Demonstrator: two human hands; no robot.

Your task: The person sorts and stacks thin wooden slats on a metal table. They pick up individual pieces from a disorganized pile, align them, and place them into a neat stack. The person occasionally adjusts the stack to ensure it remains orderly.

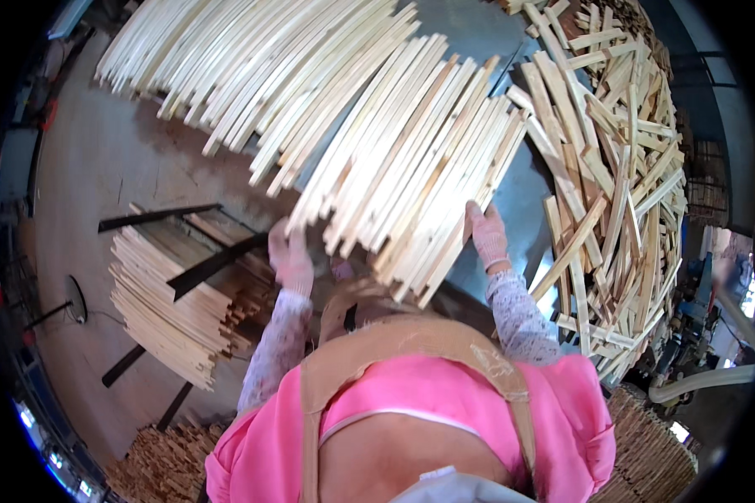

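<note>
A row of long, pale wooden strips (419, 151) lies side by side on the grey metal table (470, 281), with uneven near ends. My left hand (292, 261), in a pale pink glove, is closed at the near left corner of this row; its fingertips are partly hidden by the strips. On the opposite side, my right hand (488, 236), gloved alike, holds the right edge of the row with thumb and fingers bent against the outer strips. The row sits between both hands.
More strips lie in a wide row (252, 67) at the far left. A jumbled heap of short wooden pieces (612, 184) fills the right. Below left, stacked strips (164, 302) rest by a dark metal frame (218, 264). A bundled wood stack (646, 453) stands behind right.
</note>
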